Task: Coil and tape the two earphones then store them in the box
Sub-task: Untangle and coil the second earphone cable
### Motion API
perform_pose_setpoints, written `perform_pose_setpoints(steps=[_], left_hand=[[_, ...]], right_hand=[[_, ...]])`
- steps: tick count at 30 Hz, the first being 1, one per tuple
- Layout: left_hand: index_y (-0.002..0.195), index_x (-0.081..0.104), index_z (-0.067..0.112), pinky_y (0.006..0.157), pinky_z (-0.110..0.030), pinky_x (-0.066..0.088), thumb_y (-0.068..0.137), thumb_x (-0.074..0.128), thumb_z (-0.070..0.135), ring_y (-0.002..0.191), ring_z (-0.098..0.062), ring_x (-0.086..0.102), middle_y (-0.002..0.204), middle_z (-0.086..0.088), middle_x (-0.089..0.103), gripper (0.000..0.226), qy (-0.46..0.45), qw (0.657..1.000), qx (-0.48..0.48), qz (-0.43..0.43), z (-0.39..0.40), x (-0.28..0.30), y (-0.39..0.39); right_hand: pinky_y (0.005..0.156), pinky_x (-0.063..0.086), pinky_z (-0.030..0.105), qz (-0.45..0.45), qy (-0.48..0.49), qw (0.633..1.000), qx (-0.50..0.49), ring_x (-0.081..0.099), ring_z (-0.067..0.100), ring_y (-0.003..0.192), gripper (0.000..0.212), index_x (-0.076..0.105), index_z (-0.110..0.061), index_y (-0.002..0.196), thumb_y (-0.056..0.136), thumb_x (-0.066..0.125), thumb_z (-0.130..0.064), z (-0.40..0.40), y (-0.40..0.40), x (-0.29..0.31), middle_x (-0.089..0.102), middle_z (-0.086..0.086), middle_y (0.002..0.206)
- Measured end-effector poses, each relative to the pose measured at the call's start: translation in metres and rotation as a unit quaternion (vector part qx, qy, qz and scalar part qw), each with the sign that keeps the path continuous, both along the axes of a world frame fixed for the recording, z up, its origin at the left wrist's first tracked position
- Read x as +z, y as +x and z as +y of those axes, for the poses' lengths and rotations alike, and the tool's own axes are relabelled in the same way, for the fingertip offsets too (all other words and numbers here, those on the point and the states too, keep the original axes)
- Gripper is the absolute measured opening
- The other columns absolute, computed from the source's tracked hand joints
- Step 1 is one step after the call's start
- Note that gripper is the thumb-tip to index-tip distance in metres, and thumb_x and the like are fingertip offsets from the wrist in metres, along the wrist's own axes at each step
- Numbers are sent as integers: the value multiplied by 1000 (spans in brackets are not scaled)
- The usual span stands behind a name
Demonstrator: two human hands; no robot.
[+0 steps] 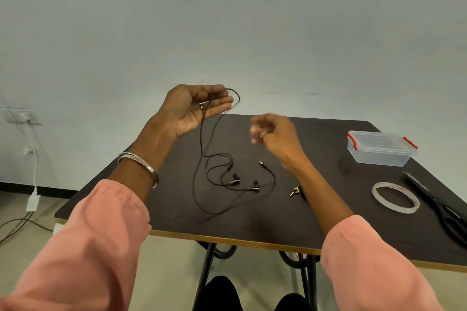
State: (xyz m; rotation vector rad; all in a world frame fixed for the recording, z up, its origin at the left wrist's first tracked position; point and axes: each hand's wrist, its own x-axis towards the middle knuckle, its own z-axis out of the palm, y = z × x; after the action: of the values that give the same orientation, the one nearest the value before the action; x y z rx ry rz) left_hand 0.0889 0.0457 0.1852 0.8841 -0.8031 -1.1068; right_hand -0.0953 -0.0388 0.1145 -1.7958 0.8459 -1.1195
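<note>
A black earphone cable (202, 139) is held up above the dark table (316, 209) by the left hand (192, 108), palm upward, with the thumb and fingers curled around a short loop of it. From there the cable is let down to the tabletop, where the remainder is spread in loose, uncoiled loops, with the two earbuds (246, 183) and a jack plug (262, 164) lying among them. The right hand (275, 134) is raised over the table just beside the hanging cable; it is blurred, its fingers are curled, and whether anything is pinched cannot be told. A second plug (295, 191), with a yellow-green marking, is seen partly behind the right forearm. A clear plastic box (381, 149) with red clips is set with its lid on at the far right of the table. A roll of tape (395, 197) is laid nearer, with red printing inside its core that cannot be read. Black scissors (439, 207) are placed just beside the roll.
</note>
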Motion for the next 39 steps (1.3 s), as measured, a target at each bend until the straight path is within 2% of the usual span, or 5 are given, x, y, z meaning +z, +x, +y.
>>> perform_pose_setpoints(steps=[5,15,26,34,39], left_hand=[[93,67,1,38,-16,27,93,57,25,44,-10,42,92,-12,72,26,34,981,-4,-192,5,9,0],[92,73,16,37,-19,20,85,67,7,40,-6,30,82,-3,68,13,-83,955,270,-88,13,14,38],[132,53,32,100,-48,35,84,64,49,129,-43,25,150,-14,19,52,178,622,315,-694,-1,-30,27],[92,71,32,83,-37,32,94,53,42,115,-24,45,114,14,64,21,-3,690,250,-679,-26,-37,-8],[85,65,11,78,-14,48,103,39,26,75,-15,69,71,-4,72,35,-75,878,156,-446,-11,-31,1]], right_hand=[[97,42,32,72,-74,995,7,44,12,119,85,34,-28,141,71,81,-38,4,15,19,45,-1,134],[72,40,17,5,83,994,68,64,-1,65,14,70,-4,93,91,63,-15,-12,14,-5,69,2,77],[80,59,34,-5,-17,1000,11,70,15,86,11,72,-7,97,88,66,-7,-29,21,20,73,9,91],[71,56,22,-21,-126,991,28,68,8,68,22,70,-5,95,75,79,-11,-15,24,48,72,8,77],[64,50,16,16,-66,993,91,65,5,67,22,69,0,100,81,74,-10,-23,5,42,71,10,79]])
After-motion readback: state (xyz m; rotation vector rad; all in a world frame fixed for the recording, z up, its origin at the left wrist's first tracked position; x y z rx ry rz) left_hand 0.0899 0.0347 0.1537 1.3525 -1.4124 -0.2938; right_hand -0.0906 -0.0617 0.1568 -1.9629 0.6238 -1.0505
